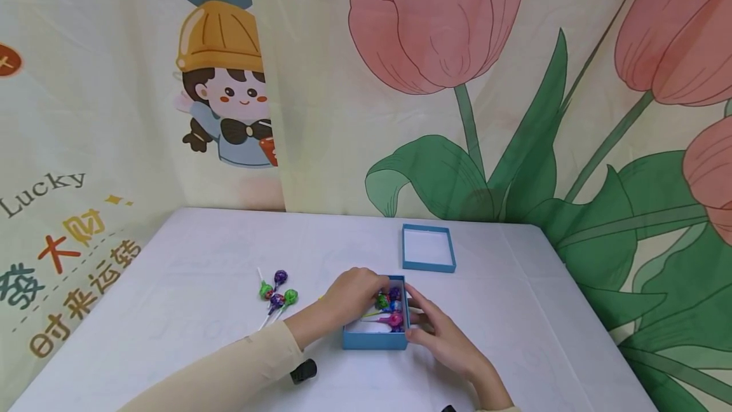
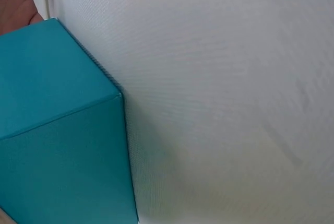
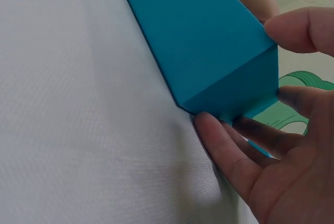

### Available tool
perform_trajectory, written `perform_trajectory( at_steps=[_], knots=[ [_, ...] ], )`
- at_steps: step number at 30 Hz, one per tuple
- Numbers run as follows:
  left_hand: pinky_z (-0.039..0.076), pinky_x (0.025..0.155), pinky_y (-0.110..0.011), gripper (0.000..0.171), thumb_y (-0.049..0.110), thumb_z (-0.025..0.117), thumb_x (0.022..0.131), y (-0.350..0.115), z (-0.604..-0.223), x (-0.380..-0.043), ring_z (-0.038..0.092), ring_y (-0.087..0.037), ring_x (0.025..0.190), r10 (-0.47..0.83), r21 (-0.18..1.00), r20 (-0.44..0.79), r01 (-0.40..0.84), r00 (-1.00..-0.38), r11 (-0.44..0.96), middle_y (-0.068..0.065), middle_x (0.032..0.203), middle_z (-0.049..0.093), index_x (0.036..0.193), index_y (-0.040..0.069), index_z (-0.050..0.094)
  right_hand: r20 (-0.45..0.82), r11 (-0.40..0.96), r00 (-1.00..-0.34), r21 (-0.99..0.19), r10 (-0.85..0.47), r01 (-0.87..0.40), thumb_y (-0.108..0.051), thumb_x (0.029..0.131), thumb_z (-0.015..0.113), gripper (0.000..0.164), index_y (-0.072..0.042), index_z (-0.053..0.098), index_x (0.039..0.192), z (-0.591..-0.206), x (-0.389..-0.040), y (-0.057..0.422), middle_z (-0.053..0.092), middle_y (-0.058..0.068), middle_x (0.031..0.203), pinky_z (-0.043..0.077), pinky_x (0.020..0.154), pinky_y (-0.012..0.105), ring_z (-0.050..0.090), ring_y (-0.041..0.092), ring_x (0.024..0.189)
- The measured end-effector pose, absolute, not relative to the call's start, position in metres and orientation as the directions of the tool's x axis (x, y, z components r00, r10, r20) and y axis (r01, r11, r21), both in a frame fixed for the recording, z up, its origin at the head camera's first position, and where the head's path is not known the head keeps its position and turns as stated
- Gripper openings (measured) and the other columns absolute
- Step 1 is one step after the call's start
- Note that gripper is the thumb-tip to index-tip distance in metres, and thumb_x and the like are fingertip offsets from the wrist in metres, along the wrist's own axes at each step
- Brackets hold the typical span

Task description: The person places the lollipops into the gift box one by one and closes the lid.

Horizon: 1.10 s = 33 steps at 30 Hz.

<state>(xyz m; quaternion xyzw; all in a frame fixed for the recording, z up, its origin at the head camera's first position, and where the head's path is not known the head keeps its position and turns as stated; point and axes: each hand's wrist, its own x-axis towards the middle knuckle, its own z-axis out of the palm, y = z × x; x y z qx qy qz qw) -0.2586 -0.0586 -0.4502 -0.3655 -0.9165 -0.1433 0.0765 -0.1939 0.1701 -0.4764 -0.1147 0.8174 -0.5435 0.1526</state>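
A blue box [image 1: 374, 341] with an open top stands on the table, with several wrapped lollipops [image 1: 394, 319] in purple, green and pink inside. My left hand [image 1: 356, 296] reaches over its left side; the fingertips dip inside, and I cannot tell whether they grip anything. From the right, my right hand [image 1: 440, 329] holds the box, thumb near the front corner and fingers along the side wall. Close up in the right wrist view, the thumb [image 3: 297, 30] lies at the box's corner and the other fingers bend against its side.
Several more lollipops [image 1: 277, 301], purple and green, lie loose on the white table [image 1: 200, 272] left of the box. Behind the box rests a blue-rimmed lid [image 1: 429, 267], white inside. A curtain [image 1: 320, 113] printed with tulips hangs at the table's back edge.
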Motion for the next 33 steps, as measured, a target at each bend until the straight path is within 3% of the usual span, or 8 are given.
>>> perform_trajectory(
  at_steps=[10, 17, 23, 33],
  knots=[
    [0.062, 0.085, -0.033, 0.018, 0.003, 0.083, 0.091, -0.067, -0.440, -0.259, 0.075, -0.017, 0.089, 0.627, 0.243, 0.248, 0.674, -0.738, 0.698, -0.002, 0.098, 0.081, 0.105, 0.013, 0.078, -0.115, 0.382, -0.924, -0.924, -0.364, -0.036, -0.028, 0.101, 0.067, 0.079, -0.034, 0.028, 0.169, -0.478, -0.195, 0.170, 0.041, 0.017, 0.166, 0.041, 0.117, 0.062, 0.055, 0.036, 0.140],
    [0.060, 0.076, -0.030, 0.017, 0.006, 0.083, 0.091, -0.086, -0.417, -0.259, 0.068, -0.011, 0.080, 0.581, 0.301, 0.308, 0.657, -0.753, 0.691, 0.002, 0.090, 0.077, 0.105, 0.014, 0.077, -0.108, 0.393, -0.927, -0.919, -0.360, -0.045, -0.029, 0.100, 0.068, 0.079, -0.034, 0.028, 0.169, -0.478, -0.196, 0.169, 0.040, 0.017, 0.166, 0.040, 0.117, 0.064, 0.055, 0.037, 0.140],
    [0.060, 0.077, -0.028, 0.019, 0.012, 0.084, 0.092, -0.115, -0.401, -0.268, 0.069, -0.012, 0.085, 0.470, 0.364, 0.319, 0.564, -0.823, 0.741, 0.005, 0.093, 0.076, 0.109, 0.018, 0.077, -0.110, 0.401, -0.931, -0.915, -0.349, -0.043, -0.029, 0.100, 0.068, 0.080, -0.034, 0.029, 0.169, -0.478, -0.195, 0.169, 0.041, 0.016, 0.166, 0.039, 0.117, 0.065, 0.054, 0.036, 0.140],
    [0.062, 0.082, -0.039, 0.025, 0.013, 0.082, 0.094, -0.174, -0.395, -0.281, 0.071, -0.018, 0.092, 0.370, 0.374, 0.282, 0.457, -0.885, 0.807, -0.004, 0.106, 0.078, 0.118, 0.013, 0.075, -0.113, 0.395, -0.933, -0.918, -0.342, -0.034, -0.029, 0.100, 0.069, 0.079, -0.034, 0.029, 0.168, -0.479, -0.195, 0.170, 0.041, 0.017, 0.166, 0.039, 0.117, 0.065, 0.054, 0.036, 0.141]
  ],
)
